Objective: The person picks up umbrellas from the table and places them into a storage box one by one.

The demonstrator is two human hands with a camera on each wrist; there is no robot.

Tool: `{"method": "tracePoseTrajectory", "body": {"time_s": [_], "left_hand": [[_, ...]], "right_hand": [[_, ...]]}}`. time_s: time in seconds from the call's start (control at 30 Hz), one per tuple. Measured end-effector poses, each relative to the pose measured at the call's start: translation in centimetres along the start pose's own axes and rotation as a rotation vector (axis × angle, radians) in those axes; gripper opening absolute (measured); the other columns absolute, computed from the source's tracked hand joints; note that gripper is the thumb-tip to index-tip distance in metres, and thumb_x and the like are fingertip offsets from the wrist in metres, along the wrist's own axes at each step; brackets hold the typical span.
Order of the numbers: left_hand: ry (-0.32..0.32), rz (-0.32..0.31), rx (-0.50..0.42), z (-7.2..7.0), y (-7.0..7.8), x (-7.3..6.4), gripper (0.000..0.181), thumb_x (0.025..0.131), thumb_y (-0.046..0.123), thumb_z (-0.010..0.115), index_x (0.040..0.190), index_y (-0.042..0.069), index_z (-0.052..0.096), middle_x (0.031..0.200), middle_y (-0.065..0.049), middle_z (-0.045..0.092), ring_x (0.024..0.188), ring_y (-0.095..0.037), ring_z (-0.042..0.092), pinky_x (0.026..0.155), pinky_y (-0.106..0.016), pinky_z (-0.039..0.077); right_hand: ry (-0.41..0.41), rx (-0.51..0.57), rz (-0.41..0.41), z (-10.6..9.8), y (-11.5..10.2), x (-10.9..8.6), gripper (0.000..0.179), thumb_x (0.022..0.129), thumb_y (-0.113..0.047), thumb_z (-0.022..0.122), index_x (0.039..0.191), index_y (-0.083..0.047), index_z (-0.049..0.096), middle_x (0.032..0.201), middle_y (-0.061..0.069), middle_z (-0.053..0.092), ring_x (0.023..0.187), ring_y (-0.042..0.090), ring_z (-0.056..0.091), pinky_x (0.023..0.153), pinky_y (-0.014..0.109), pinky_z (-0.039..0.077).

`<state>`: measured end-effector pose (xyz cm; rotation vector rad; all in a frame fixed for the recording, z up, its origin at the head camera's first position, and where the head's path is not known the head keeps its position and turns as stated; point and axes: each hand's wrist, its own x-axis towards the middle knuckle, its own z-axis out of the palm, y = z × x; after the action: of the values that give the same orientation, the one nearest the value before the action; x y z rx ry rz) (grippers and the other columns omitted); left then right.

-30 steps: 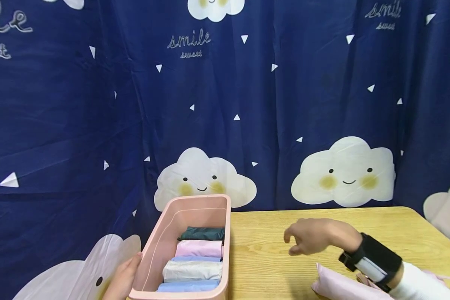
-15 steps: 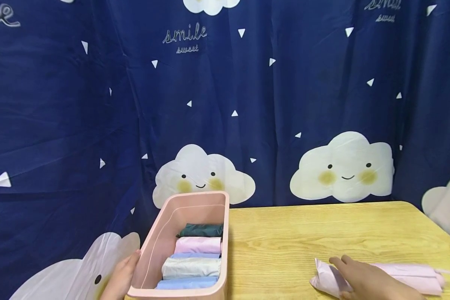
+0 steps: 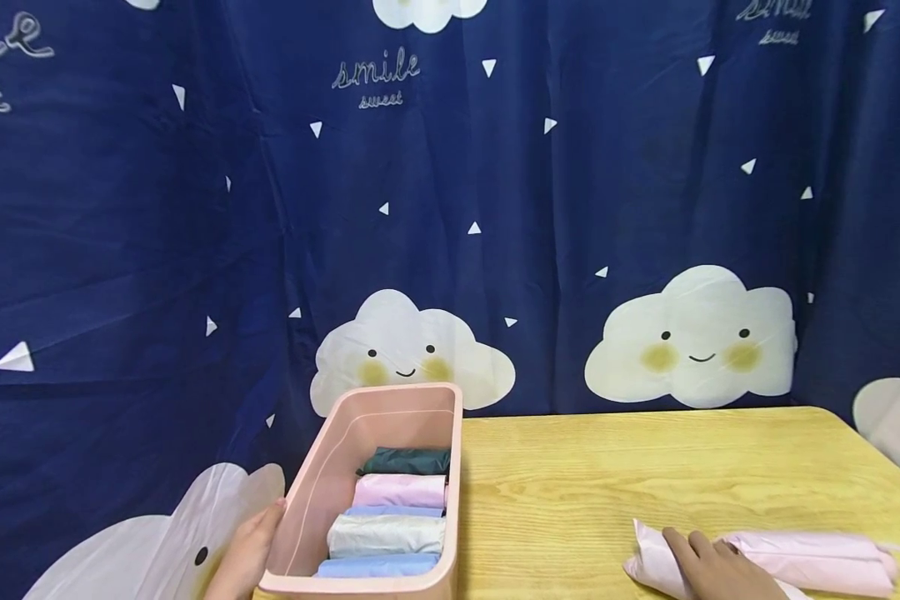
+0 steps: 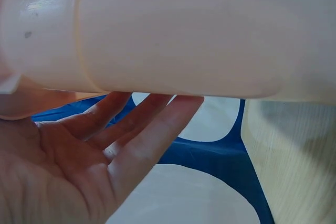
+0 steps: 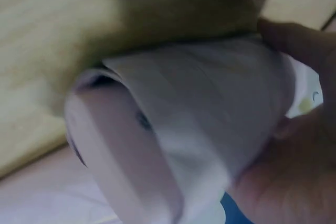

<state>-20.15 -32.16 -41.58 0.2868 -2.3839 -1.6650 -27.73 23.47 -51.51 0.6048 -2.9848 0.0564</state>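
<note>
My left hand holds the left rim of a pink plastic storage bin; in the left wrist view its fingers lie against the bin's outer wall, and the thumb is hidden behind the rim. Rolled, sleeved bundles lie in a row inside: dark green, pink, blue, white and blue. At the table's front right, my right hand grips a pale pink folding umbrella in its sleeve. The right wrist view shows its handle end with a dark button, slightly blurred.
A second pink folding umbrella with a strap lies just behind and right of the gripped one. The wooden table reaches back to a dark blue cloud-print curtain. The bin stands at the table's left edge.
My right hand came down from above the table onto the near pink umbrella and closed its fingers round it. The left hand has stayed on the bin's rim.
</note>
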Motion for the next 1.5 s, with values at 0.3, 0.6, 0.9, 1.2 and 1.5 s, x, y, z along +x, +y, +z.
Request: {"method": "tracePoseTrajectory", "body": {"time_s": [0.3, 0.6, 0.9, 1.2, 1.5], "left_hand": [[-0.01, 0.006, 0.003, -0.1, 0.1, 0.0, 0.058, 0.102, 0.03, 0.029, 0.123, -0.023, 0.04, 0.105, -0.031, 0.059, 0.091, -0.034, 0.06, 0.073, -0.036, 0.05], [0.007, 0.0, -0.016, 0.2, 0.1, 0.0, 0.056, 0.102, 0.029, 0.031, 0.119, -0.022, 0.043, 0.101, -0.03, 0.06, 0.088, -0.033, 0.061, 0.071, -0.037, 0.051], [0.003, 0.03, 0.047, 0.0, -0.2, 0.3, 0.055, 0.102, 0.027, 0.029, 0.121, -0.023, 0.041, 0.105, -0.032, 0.058, 0.091, -0.036, 0.06, 0.075, -0.042, 0.05], [-0.001, 0.033, 0.202, -0.1, -0.5, 0.3, 0.06, 0.102, 0.03, 0.026, 0.126, -0.024, 0.033, 0.125, -0.039, 0.041, 0.114, -0.051, 0.041, 0.093, -0.058, 0.034], [-0.005, 0.051, 0.205, -0.3, -0.2, 0.4, 0.058, 0.102, 0.028, 0.026, 0.127, -0.024, 0.032, 0.126, -0.04, 0.039, 0.116, -0.051, 0.039, 0.094, -0.057, 0.033]], "right_hand": [[0.201, -0.073, -0.02, 1.1, -0.6, 0.3, 0.099, 0.054, -0.092, 0.038, 0.113, -0.012, 0.051, 0.075, 0.0, 0.046, 0.056, 0.023, 0.047, 0.049, 0.042, 0.041], [0.003, -0.018, 0.054, -0.3, -2.1, 1.3, 0.1, 0.048, -0.094, 0.038, 0.115, -0.02, 0.05, 0.079, -0.007, 0.053, 0.062, 0.018, 0.054, 0.059, 0.054, 0.04], [0.312, 0.101, -0.254, -6.5, -5.4, 4.4, 0.065, 0.05, -0.023, 0.077, 0.11, -0.018, 0.052, 0.072, -0.013, 0.047, 0.054, 0.006, 0.042, 0.043, 0.028, 0.031], [0.314, 0.099, -0.428, -14.2, -11.3, 9.2, 0.063, 0.051, -0.026, 0.078, 0.107, -0.021, 0.051, 0.073, -0.013, 0.047, 0.057, 0.007, 0.044, 0.043, 0.026, 0.032], [0.183, 0.196, -0.46, -18.6, -18.4, 14.4, 0.062, 0.061, -0.04, 0.078, 0.114, -0.023, 0.05, 0.075, -0.013, 0.051, 0.063, 0.009, 0.05, 0.05, 0.028, 0.04]]}}
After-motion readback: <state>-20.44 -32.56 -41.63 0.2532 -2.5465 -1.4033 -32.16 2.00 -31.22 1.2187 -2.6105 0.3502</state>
